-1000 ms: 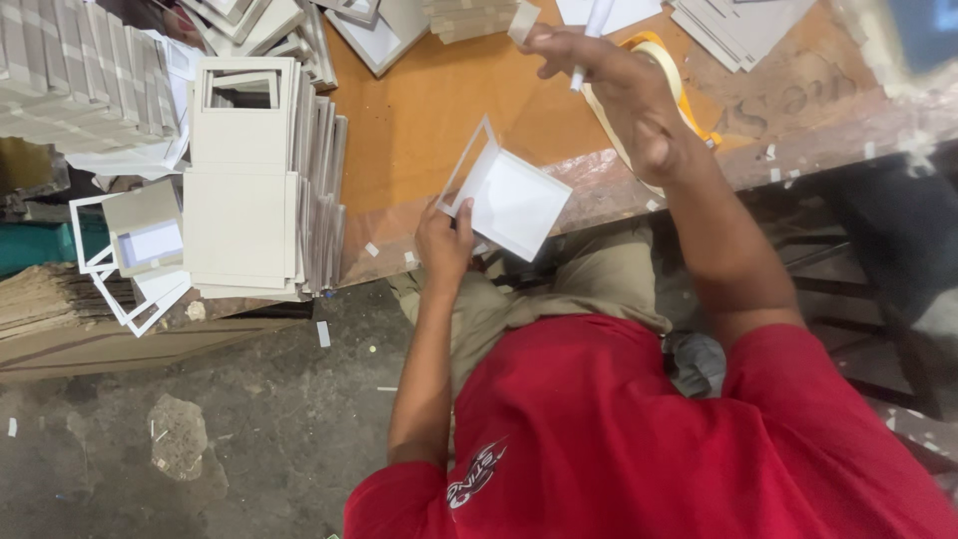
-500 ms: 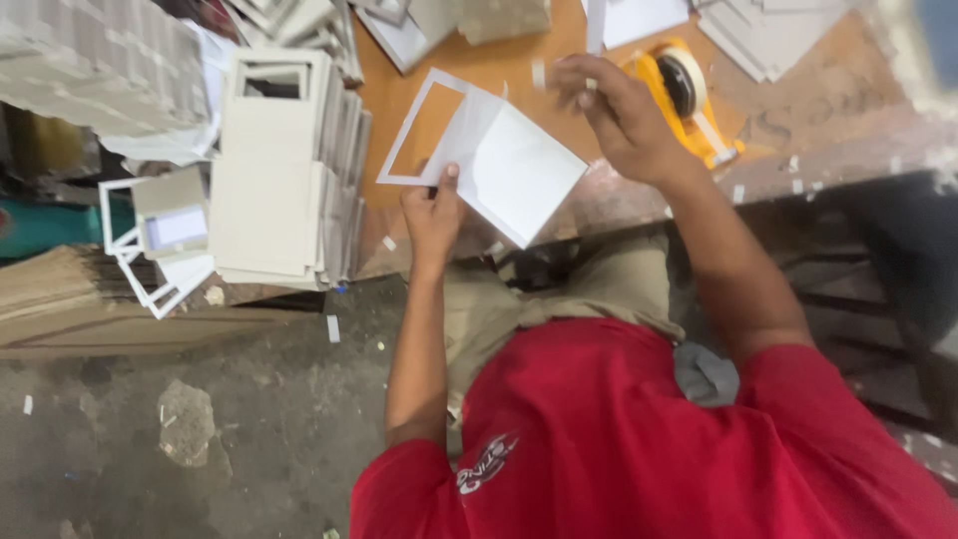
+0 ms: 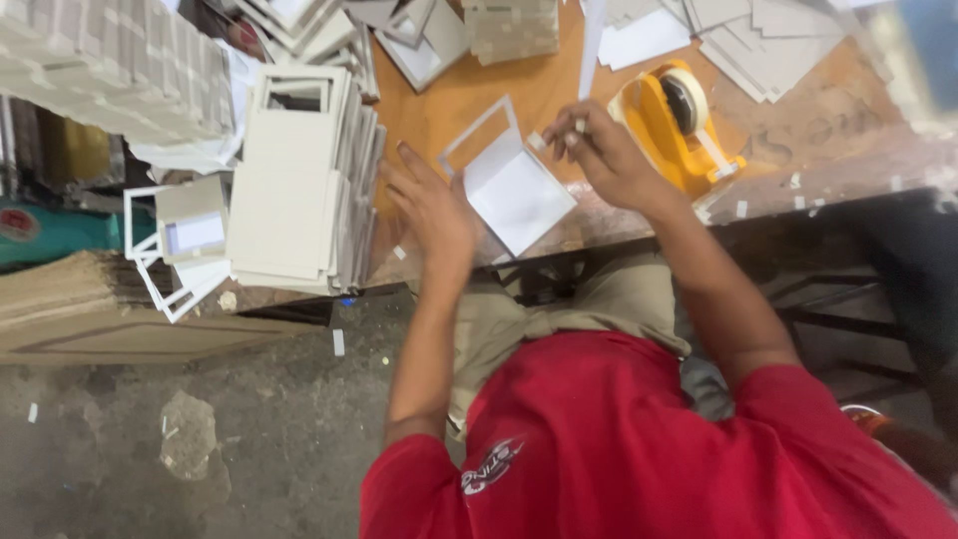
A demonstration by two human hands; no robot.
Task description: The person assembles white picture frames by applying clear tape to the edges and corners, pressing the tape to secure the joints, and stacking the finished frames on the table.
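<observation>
Half a second ago the left hand [image 3: 431, 205] pinched the lower edge of the white card; now it has let go and hovers just left of it, fingers spread apart and holding nothing. Since then the card has also come down to lie nearer the table edge.

At the far left, a stack [image 3: 299, 185] of grey boards lies on the table [image 3: 449, 95], with some white frames [image 3: 160, 265] beside it that hang over the edge. Next comes the open left hand. Just right of it lies the card [image 3: 514, 195], a white square with a thin white frame [image 3: 479, 135] standing up along its upper left side. The card rests on the table near the front edge.

The right hand [image 3: 604, 155] is above the upper right corner of the card. Its fingers are closed together on a small pale strip [image 3: 577, 127], probably a piece of tape. Right of this hand stands a yellow tape dispenser [image 3: 669, 125], close to the wrist. More grey boards [image 3: 738, 35] lie at the back of the table.
</observation>
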